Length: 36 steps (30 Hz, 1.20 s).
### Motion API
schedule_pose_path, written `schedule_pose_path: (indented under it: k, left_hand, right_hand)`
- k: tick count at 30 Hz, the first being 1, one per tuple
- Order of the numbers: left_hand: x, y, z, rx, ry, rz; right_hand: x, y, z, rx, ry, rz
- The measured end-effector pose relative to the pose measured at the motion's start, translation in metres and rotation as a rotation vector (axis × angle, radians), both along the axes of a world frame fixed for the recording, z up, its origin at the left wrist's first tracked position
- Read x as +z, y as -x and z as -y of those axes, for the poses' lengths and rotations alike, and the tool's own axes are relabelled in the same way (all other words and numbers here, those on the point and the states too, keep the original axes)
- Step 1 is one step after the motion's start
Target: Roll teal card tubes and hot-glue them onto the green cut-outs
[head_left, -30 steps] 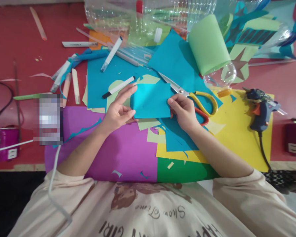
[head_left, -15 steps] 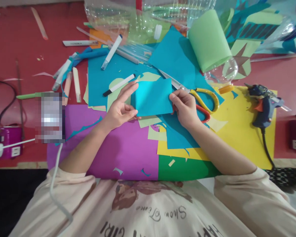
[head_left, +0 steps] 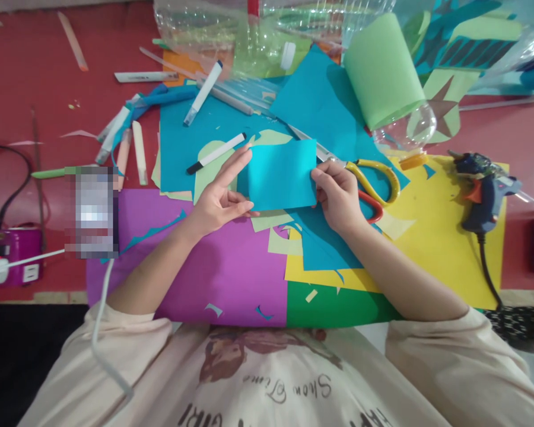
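Head view: blue card [head_left: 282, 176] held just left of the scissors [head_left: 352, 168], over the paper-strewn worktop [head_left: 100, 38]. Left hand [head_left: 217, 203]: grip spans the card's left edge, index finger at upper corner, thumb at lower. Right hand [head_left: 338, 193]: grip pinches the right edge, near the scissors. Black-capped marker [head_left: 219, 152] left of scissors; glue gun [head_left: 483, 204] right of them; green paper tube [head_left: 382, 74] beyond.

One head-worn view, facing forward and down over a tabletop [head_left: 26, 77], hands [head_left: 213, 204] near, shirt [head_left: 267, 403] at bottom edge
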<state>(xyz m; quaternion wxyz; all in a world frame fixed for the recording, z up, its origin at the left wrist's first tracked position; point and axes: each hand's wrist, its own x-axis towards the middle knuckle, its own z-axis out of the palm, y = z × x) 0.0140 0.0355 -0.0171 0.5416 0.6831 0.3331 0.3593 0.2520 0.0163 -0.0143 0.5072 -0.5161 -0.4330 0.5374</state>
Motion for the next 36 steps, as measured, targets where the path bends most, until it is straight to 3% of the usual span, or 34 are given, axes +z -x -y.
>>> schedule_pose_path:
  k: [6,14,20,24,31,36]
  left_hand:
    - [0.006,-0.001,0.002,0.012,0.025,0.012]
    - [0.008,0.001,0.001,0.028,-0.174,-0.096]
    - [0.008,0.000,-0.001,0.074,-0.079,-0.014]
    - [0.005,0.000,-0.002,0.178,-0.153,0.000]
    - [0.010,-0.009,0.018,0.175,-0.083,-0.028]
    - [0.009,-0.017,0.026,0.204,-0.045,-0.002]
  right_hand:
    - [0.003,0.001,0.001,0.032,0.034,-0.018]
    - [0.005,0.000,0.004,0.033,0.022,-0.001]
    - [0.002,0.001,0.010,0.159,0.031,-0.143]
    - [0.002,0.006,0.015,0.205,0.016,-0.193]
    - [0.010,0.008,0.017,0.281,0.030,-0.005]
    - [0.009,0.009,0.018,0.190,0.064,-0.008]
